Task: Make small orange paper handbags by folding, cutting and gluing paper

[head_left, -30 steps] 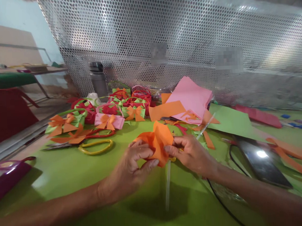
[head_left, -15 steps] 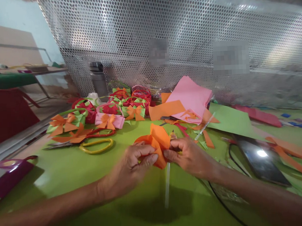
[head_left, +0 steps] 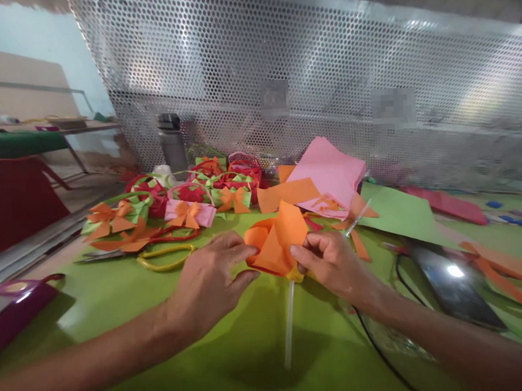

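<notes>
My right hand [head_left: 335, 264] pinches the right edge of a folded, curled piece of orange paper [head_left: 274, 241] above the green tabletop. On its other side, my left hand [head_left: 216, 269] has thumb and fingers apart; the index fingertip is at the paper's left edge, and I cannot tell if it touches. Below the paper a translucent stick [head_left: 289, 327] points toward me, with a yellow part [head_left: 295, 273] at its far end, mostly hidden. Yellow-handled scissors [head_left: 166, 258] lie beyond my left hand.
Several small paper bags with bows [head_left: 233, 198] stand at the back left near a grey bottle [head_left: 172, 144]. Pink sheets [head_left: 327, 169], a green sheet [head_left: 398, 209] and orange scraps lie behind. A phone [head_left: 453, 285] and black cable [head_left: 382, 351] are right; a purple object [head_left: 19, 310] left.
My left hand has loosened from the orange paper, its thumb and fingers spreading apart. The paper has shifted slightly right and turned, still in my right hand.
</notes>
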Available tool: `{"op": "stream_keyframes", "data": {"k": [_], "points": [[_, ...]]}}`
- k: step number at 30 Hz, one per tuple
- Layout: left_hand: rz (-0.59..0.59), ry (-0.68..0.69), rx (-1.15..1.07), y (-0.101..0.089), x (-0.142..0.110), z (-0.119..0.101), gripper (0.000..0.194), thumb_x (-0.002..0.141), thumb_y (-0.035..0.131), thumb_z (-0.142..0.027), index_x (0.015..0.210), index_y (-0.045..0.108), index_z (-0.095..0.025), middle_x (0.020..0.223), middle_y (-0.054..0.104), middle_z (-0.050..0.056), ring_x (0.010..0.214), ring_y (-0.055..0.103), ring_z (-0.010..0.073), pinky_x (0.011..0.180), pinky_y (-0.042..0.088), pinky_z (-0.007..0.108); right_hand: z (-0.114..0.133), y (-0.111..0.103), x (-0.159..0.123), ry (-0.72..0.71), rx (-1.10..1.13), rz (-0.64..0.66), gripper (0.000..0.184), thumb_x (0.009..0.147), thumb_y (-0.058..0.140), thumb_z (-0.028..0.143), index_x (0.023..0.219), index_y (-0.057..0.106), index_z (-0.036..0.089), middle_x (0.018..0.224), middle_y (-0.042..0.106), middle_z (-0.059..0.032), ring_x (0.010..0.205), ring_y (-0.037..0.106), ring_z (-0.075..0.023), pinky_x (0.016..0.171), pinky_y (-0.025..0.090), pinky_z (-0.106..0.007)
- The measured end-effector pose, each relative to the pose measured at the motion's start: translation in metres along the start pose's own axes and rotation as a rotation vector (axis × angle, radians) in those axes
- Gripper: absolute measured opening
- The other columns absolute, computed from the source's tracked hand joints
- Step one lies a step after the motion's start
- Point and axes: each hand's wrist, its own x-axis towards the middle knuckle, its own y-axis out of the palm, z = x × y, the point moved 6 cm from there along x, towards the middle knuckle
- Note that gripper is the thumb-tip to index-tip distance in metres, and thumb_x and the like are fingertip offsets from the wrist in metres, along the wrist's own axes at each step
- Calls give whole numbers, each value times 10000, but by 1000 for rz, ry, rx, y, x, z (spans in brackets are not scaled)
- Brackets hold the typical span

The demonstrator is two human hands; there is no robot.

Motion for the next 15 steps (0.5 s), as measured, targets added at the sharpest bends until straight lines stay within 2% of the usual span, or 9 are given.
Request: {"op": "stream_keyframes", "data": {"k": [3, 6, 8, 10, 13, 15], "points": [[78, -173, 10, 0, -3, 9, 308, 787, 592, -315, 1075, 647, -225, 656, 623, 4, 568, 537, 146, 519, 336, 249, -3, -1, 1, -8, 35, -40, 333, 794, 484, 378, 526, 468, 181, 493, 440, 38, 468, 376, -87, 450, 277, -224], [262, -335, -376, 16, -8, 10, 387, 815, 530, -353, 1169, 575, -202, 570, 595, -29, 444, 476, 100, 445, 324, 208, -4, 0, -1, -21, 56, -54, 332, 804, 480, 380, 538, 475, 181, 497, 444, 36, 467, 378, -88, 450, 279, -226], [399, -423, -704, 32, -12, 4, 346, 814, 507, -354, 1102, 583, -178, 663, 639, -11, 425, 491, 78, 423, 347, 186, -2, 2, -3, -39, 45, -47, 339, 814, 471, 384, 543, 480, 180, 499, 443, 34, 474, 380, -91, 454, 275, -230], [462, -480, -898, 42, -15, -2, 285, 787, 524, -367, 939, 616, -144, 698, 652, 10, 440, 534, 79, 423, 370, 178, 2, 5, -5, -65, 20, -25, 340, 826, 464, 374, 546, 475, 180, 500, 433, 37, 479, 379, -91, 462, 273, -232], [440, -500, -968, 48, -16, -6, 282, 734, 576, -388, 730, 633, -112, 567, 611, 9, 459, 553, 92, 438, 382, 176, 9, 9, -8, -116, -20, -4, 351, 835, 469, 357, 531, 440, 183, 496, 406, 43, 481, 362, -88, 474, 268, -233], [397, -511, -975, 49, -16, -6, 299, 711, 598, -392, 689, 655, -99, 518, 596, 12, 468, 543, 92, 464, 398, 183, 10, 11, -9, -127, -16, 13, 368, 841, 473, 379, 531, 439, 183, 494, 394, 44, 475, 347, -88, 466, 258, -233]]}}
